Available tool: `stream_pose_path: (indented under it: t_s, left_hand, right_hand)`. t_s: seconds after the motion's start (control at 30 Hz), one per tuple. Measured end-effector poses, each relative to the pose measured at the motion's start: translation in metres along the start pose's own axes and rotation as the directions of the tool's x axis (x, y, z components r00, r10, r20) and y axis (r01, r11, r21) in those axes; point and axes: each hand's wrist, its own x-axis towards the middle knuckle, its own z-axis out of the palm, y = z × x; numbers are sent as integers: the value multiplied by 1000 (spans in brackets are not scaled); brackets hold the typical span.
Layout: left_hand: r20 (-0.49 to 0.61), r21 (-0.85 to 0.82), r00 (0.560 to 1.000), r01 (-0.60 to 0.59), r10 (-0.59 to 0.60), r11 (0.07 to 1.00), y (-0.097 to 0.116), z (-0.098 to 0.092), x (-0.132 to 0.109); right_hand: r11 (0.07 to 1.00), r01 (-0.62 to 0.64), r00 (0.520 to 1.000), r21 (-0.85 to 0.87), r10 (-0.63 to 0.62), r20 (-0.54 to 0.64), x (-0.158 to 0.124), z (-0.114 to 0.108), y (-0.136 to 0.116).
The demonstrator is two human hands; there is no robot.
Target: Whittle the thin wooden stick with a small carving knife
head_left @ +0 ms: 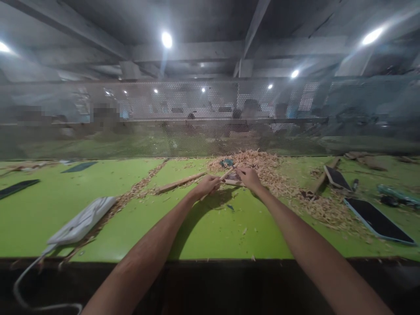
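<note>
Near the front edge of the green worktop [210, 232], towards its left corner, lies a white power bank [82, 221] with a trailing cable. Farther in, mid-worktop, the left hand [206, 186] is closed around a thin wooden stick [226, 175], and the right hand [250, 177] curls over the stick's far end. Behind them, wood shavings [262, 164] pile against the mesh at the back edge.

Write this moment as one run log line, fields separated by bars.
left hand: grips thin wooden stick | right hand: on stick, by wood shavings | surface: green table
</note>
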Motion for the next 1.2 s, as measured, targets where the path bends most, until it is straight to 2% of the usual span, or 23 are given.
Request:
stream_pose_path:
  t_s: [0.3, 0.63, 0.8, 0.93, 1.1, 1.2]
  left_hand:
    - [-60, -30, 998, 35, -37, 999, -3, 3, 4]
    - [-36, -14, 999, 12, -13, 1000, -5, 5, 6]
    - [-24, 23, 1000, 11, -11, 1000, -3, 4, 6]
    - [-12, 64, 1000, 11, -10, 998, -6, 2, 6]
    - [13, 70, 1000, 10, -10, 998, -10, -1, 8]
    - [61, 50, 998, -28, 25, 998, -13, -6, 8]
  right_hand:
    - [993, 121, 983, -5, -119, 137, -7, 16, -17]
    - [997, 67, 995, -30, -65, 78, -8, 7, -12]
    - [999, 51, 998, -8, -51, 47, -1, 7, 1]
    - [1000, -25, 1000, 12, 25, -2, 3, 4, 13]
    - [997, -61, 998, 41, 61, 1, 5, 2, 21]
    - [993, -103, 993, 55, 106, -46, 8, -5, 32]
